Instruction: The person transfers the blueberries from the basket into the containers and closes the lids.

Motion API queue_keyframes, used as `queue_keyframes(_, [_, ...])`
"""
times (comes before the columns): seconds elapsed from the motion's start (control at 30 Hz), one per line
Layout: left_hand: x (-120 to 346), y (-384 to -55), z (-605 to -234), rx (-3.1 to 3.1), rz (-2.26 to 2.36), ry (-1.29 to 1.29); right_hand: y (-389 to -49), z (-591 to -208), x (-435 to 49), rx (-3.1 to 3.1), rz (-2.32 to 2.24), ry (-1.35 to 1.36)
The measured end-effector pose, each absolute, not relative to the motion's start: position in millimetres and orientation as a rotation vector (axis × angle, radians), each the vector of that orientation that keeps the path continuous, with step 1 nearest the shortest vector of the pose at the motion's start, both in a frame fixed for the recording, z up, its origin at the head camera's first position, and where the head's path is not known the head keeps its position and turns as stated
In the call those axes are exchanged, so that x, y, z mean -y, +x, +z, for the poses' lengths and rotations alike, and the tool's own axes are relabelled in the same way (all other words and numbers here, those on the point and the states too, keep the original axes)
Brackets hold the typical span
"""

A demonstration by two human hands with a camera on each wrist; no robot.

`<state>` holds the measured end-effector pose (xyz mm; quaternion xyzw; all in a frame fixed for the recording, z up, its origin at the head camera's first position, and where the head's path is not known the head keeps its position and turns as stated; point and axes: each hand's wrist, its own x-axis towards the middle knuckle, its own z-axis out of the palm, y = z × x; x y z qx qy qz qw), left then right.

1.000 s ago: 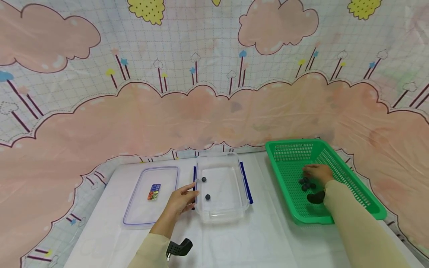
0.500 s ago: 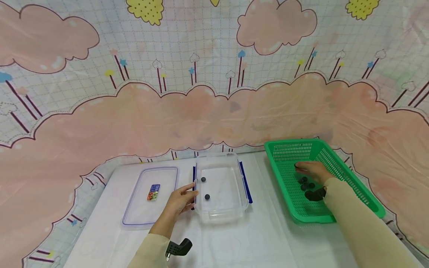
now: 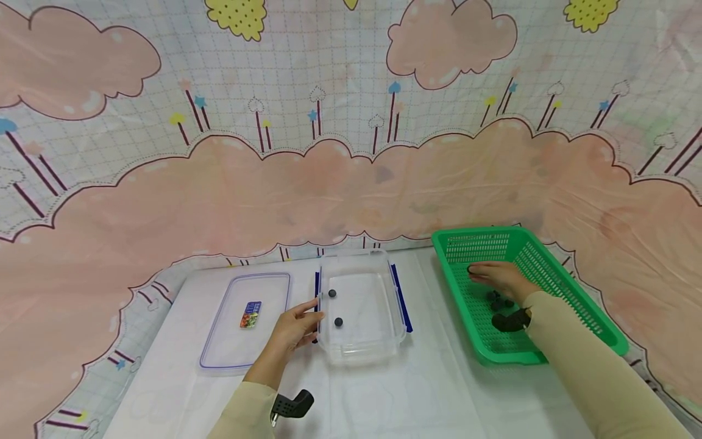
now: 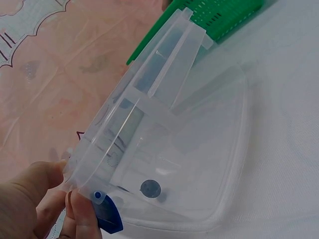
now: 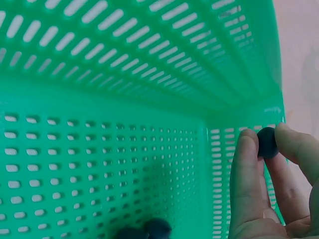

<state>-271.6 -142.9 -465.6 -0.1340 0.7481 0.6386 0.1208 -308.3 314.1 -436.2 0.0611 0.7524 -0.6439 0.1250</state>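
Observation:
My right hand (image 3: 501, 277) is above the floor of the green basket, close to its left wall. Thumb and fingertips pinch one dark, round blueberry (image 5: 267, 143). More blueberries (image 5: 158, 228) lie on the basket floor, partly behind my wrist in the head view. At the middle of the table stands a clear plastic container (image 3: 364, 350) with blue side clips (image 4: 108, 215). Two blueberries rest apart inside it, the nearer blueberry (image 3: 338, 322) and a farther blueberry (image 3: 332, 293). My left hand (image 3: 296, 326) grips the container's left rim, thumb on top and fingers beneath.
The green basket (image 3: 477, 341) stands at the right, its slotted walls rising around my right hand. A clear lid (image 3: 222, 356) with a purple-blue edge and a colourful label (image 3: 250, 314) lies left of the container. A patterned cloth (image 3: 351, 195) hangs behind the white table.
My right hand has moved left and up inside the basket, away from the loose blueberries, with one blueberry at its fingertips. My left hand and the container stay put.

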Motion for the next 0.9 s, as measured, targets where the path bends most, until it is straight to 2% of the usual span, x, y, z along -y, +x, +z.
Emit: queue_keyframes(0.9, [142, -272, -467, -2.199, 1.856, -0.403, -285, -421, -286, -2.029, -1.979, 0.011])
